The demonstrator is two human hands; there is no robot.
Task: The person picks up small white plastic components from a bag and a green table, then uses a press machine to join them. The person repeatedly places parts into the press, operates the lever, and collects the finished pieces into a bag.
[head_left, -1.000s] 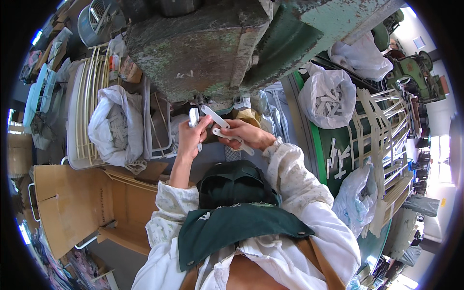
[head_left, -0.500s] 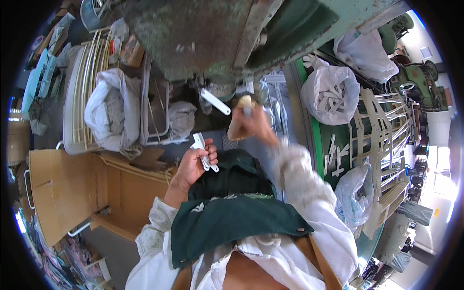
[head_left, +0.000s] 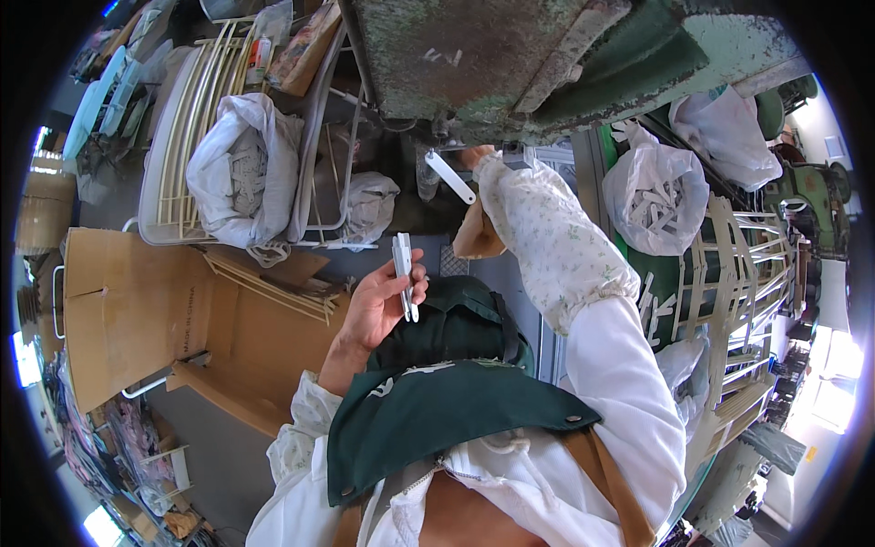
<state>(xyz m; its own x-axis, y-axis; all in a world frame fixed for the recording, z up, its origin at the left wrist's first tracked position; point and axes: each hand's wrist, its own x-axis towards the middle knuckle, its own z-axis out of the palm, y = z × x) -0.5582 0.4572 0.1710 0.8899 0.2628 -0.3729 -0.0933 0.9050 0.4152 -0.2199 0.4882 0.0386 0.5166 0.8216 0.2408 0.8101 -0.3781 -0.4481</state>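
My left hand [head_left: 375, 303] is closed round a small stack of white flat strips [head_left: 403, 260], held upright over my lap. Another white strip with a hole at its end [head_left: 452, 179] juts out toward me from under the green machine [head_left: 447, 68]. Beside that strip, my right hand [head_left: 476, 155] reaches in below the machine's lower edge. Its fingers are hidden, so whether it holds anything does not show. A tan, folded-looking piece [head_left: 478, 235] sits below my right sleeve.
At the left, a white sack of small pale pieces [head_left: 246, 178] leans by a rack, with an open cardboard box [head_left: 241, 333] nearer me. To the right are a plastic bag of white strips [head_left: 656, 196], loose strips [head_left: 653, 308] on a green surface and slatted cream frames [head_left: 729, 273].
My right hand has moved forward, from near the tan piece to under the machine. In my left hand the strips went from fanned out to lined up. The whole view has shifted slightly.
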